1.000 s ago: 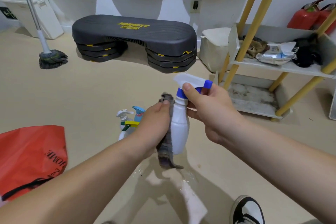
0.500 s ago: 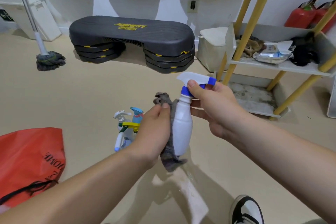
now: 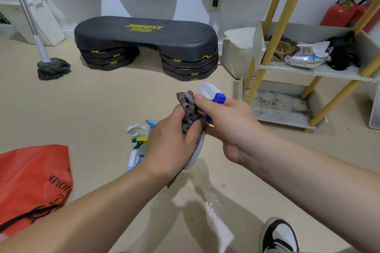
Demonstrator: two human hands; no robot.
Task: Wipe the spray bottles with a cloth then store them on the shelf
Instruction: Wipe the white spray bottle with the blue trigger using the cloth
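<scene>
Above a beige floor (image 3: 98, 109), both hands meet at mid-frame. The left hand (image 3: 170, 144) is curled round a bunched grey cloth (image 3: 187, 107) and presses it against the side of a white spray bottle (image 3: 208, 90). The cloth and palm hide most of the bottle's body, and only its rounded base shows below the hand. The right hand (image 3: 230, 123) grips the bottle at the neck, under the blue nozzle, with its thumb laid against the top of the cloth. The bottle is held in the air, slightly tilted, clear of the floor.

Just behind the left hand, other spray bottles (image 3: 137, 139) stand close together on the floor, with white, teal and yellow-green trigger heads. A wet patch (image 3: 209, 201) glistens on the floor under the hands, and a black-and-white shoe (image 3: 279, 236) shows at the bottom edge. To the left lies a red bag (image 3: 30, 181). To the right stands the shelf (image 3: 308, 71) with yellow posts. Its middle board carries a brown rag, a wipes packet (image 3: 308, 57) and a black bundle, and its bottom board is stained. Further back sit a dark step platform (image 3: 146, 41), a mop (image 3: 53, 65), a white bin (image 3: 238, 51) and red fire extinguishers (image 3: 339, 11).
</scene>
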